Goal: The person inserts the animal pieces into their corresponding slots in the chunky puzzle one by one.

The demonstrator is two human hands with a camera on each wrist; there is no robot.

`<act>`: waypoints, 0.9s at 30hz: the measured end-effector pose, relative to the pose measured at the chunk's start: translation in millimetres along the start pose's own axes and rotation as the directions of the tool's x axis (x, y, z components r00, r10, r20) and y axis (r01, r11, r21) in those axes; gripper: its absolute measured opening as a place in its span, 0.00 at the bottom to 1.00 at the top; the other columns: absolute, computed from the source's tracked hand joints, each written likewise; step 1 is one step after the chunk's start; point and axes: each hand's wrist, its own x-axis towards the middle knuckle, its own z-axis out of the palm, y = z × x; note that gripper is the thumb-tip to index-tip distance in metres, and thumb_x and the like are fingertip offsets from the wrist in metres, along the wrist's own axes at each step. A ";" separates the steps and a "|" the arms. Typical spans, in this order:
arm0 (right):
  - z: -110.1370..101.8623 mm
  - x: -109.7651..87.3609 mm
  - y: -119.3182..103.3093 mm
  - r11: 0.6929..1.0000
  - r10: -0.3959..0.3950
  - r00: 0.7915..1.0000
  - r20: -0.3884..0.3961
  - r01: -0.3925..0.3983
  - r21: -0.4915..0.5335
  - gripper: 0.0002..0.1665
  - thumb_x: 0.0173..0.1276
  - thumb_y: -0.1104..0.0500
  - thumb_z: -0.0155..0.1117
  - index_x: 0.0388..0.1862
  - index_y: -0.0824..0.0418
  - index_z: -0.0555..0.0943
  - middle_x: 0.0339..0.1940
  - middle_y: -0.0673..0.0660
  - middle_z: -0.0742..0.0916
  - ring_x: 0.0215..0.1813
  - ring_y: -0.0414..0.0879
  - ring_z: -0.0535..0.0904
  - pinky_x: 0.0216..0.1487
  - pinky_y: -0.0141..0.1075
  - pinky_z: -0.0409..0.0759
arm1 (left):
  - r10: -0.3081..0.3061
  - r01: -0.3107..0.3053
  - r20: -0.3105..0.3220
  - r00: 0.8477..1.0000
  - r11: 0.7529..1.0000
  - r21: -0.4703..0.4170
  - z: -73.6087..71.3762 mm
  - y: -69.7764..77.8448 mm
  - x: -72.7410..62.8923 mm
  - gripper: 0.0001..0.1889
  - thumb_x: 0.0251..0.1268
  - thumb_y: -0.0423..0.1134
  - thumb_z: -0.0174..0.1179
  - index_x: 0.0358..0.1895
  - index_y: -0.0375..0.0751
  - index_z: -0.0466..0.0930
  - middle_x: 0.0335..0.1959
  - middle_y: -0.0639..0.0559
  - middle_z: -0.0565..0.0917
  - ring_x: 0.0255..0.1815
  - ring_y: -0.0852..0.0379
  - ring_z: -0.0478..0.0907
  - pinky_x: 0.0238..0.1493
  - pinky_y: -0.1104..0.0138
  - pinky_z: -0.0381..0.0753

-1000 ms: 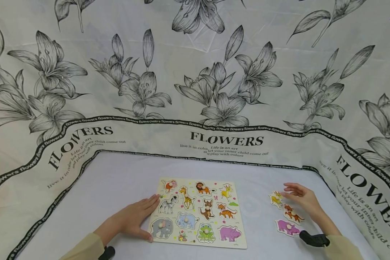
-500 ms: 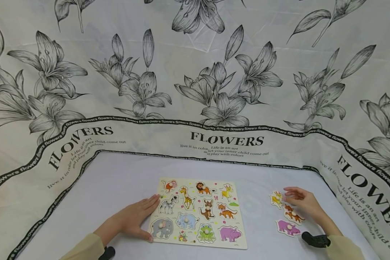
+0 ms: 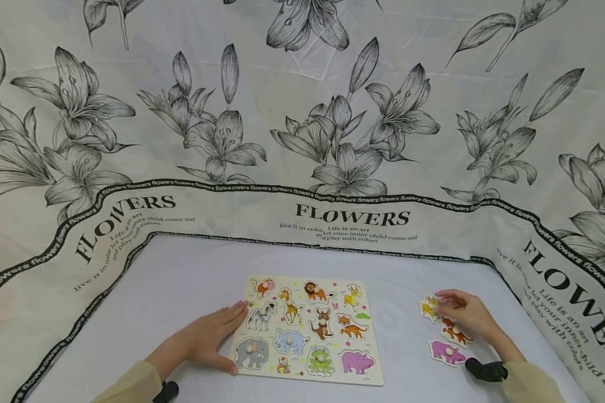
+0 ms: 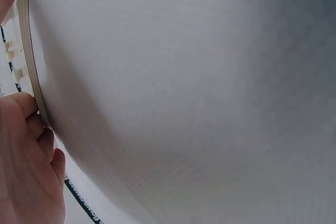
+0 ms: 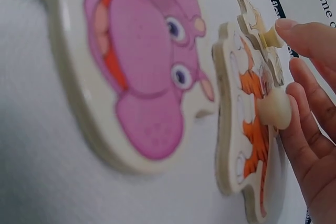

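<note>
My left hand [image 3: 206, 338] lies along the left edge of a pale wooden animal puzzle board [image 3: 363, 381]. Its fingers [image 4: 50, 140] meet the board's edge, with the thumb at the near left corner. My right hand [image 3: 471, 319] is over loose knobbed pieces right of the board. One fingertip is right at the knob [image 5: 272, 38] of the yellow goat piece [image 3: 426, 309]; the other fingers stay loosely bent. Partly under this hand lies the tiger piece [image 5: 254, 142]. Nearer, the purple hippo piece [image 3: 441, 351] lies flat.
On the board, knobbed pieces such as the elephant [image 3: 251, 358], frog [image 3: 320, 366] and lion [image 3: 312, 291] sit in their places. A white cloth [image 3: 191, 280] covers the table. Behind it hangs a flower-printed curtain [image 3: 262, 212].
My right hand has lowered and shifted slightly left, now covering more of the goat and tiger pieces. The left hand and the board have not moved.
</note>
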 end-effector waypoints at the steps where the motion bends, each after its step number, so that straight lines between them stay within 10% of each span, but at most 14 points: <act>1: 0.2 -0.5 -1.6 1.000 0.001 1.000 0.005 -0.001 0.000 0.32 0.62 0.49 0.69 0.59 0.67 0.76 0.45 0.62 0.86 0.33 0.32 0.76 0.33 0.28 0.76 | 0.000 0.000 0.002 1.000 1.000 0.000 0.2 -0.1 0.1 0.61 0.45 0.79 0.54 0.75 0.36 0.53 0.78 0.43 0.53 0.78 0.46 0.52 0.74 0.54 0.61; 27: 6.6 9.2 -4.0 0.998 0.022 0.998 0.057 -0.019 -0.052 0.27 0.61 0.49 0.69 0.52 0.67 0.81 0.42 0.59 0.87 0.34 0.36 0.77 0.30 0.30 0.75 | -0.022 0.022 0.022 1.000 1.000 -0.016 2.6 -1.7 1.3 0.61 0.44 0.79 0.55 0.76 0.39 0.51 0.79 0.46 0.50 0.79 0.48 0.50 0.75 0.55 0.59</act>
